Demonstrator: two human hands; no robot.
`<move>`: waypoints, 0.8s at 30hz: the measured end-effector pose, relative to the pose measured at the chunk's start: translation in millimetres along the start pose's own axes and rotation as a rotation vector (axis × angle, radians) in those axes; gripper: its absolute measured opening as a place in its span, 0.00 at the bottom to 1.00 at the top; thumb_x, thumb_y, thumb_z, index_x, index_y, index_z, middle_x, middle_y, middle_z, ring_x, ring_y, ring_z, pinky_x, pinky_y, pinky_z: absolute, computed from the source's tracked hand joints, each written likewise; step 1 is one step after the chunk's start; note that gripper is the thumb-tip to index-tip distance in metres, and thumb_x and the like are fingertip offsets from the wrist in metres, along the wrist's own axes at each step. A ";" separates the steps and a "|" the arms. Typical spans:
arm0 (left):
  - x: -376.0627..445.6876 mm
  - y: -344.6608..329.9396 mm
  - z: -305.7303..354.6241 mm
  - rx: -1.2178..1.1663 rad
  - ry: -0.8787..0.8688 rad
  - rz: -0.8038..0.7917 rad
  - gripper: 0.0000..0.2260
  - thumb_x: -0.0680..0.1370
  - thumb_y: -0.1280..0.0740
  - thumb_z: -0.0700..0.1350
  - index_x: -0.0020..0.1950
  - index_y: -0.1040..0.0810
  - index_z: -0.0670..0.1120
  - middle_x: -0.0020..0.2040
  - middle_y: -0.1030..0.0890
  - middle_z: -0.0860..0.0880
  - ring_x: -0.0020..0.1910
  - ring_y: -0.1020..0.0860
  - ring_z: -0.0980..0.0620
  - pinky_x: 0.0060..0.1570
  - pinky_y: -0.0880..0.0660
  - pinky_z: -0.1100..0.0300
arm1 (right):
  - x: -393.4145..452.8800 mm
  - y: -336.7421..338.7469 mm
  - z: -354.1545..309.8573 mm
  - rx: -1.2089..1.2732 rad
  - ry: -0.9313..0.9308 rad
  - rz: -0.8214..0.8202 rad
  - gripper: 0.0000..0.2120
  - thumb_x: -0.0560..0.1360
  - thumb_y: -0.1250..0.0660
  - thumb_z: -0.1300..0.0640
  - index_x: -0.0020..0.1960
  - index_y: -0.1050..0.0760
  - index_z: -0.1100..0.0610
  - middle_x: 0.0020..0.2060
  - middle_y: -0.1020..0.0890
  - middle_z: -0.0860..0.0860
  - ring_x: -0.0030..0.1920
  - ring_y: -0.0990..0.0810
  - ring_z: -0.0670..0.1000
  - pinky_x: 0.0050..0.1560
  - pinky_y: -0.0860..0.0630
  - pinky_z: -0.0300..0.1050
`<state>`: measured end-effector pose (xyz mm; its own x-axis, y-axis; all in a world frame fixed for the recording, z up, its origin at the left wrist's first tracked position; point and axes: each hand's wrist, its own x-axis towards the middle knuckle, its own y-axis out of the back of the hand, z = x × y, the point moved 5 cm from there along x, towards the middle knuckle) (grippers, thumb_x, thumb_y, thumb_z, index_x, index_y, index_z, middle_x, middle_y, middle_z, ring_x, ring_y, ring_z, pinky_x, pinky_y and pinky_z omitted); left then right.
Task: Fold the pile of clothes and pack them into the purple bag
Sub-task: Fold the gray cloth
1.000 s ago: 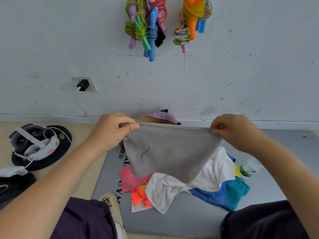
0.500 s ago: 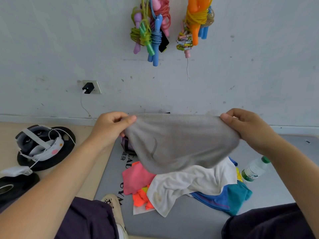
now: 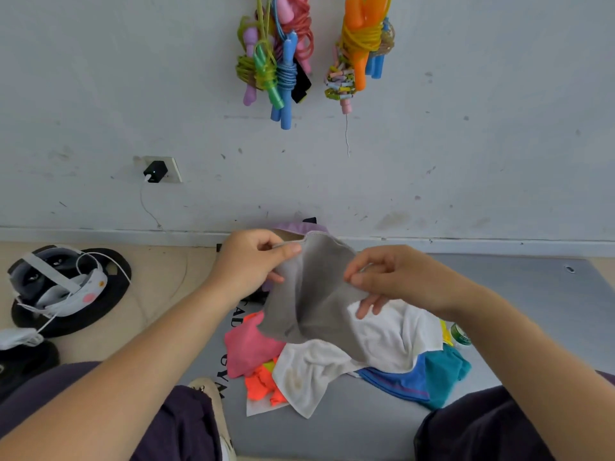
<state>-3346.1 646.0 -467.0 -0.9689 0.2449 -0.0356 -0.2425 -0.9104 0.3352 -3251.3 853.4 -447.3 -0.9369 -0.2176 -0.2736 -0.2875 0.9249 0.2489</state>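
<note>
A large grey foam floor mat (image 3: 519,311) lies along the base of the white wall. On it sits the heap of loose clothes (image 3: 352,364), white, pink, orange and blue pieces tangled together. Above that heap hangs a soft grey cloth garment (image 3: 316,294), held up between both hands. The left hand (image 3: 248,261) pinches its top hem, thumb over curled fingers; the right hand (image 3: 389,277) pinches the fabric's opposite edge. Behind the heap, against the wall, only the rim of the purple bag (image 3: 299,226) shows. Right of the heap stands a small green-capped plastic bottle (image 3: 460,335).
</note>
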 end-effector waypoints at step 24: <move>-27.3 -36.2 37.2 -0.149 -0.095 -0.362 0.04 0.70 0.24 0.41 0.43 0.16 0.48 0.40 0.15 0.53 0.38 0.19 0.61 0.39 0.26 0.71 | -1.7 1.9 -29.3 -0.497 0.351 0.454 0.08 0.67 0.24 0.49 0.39 0.20 0.52 0.48 0.25 0.48 0.52 0.25 0.46 0.53 0.30 0.33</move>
<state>-3309.1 684.7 -443.2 -0.8120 0.5825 -0.0366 -0.5790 -0.7961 0.1760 -3256.1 846.4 -419.2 -0.9690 -0.0122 0.2468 0.1638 0.7161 0.6785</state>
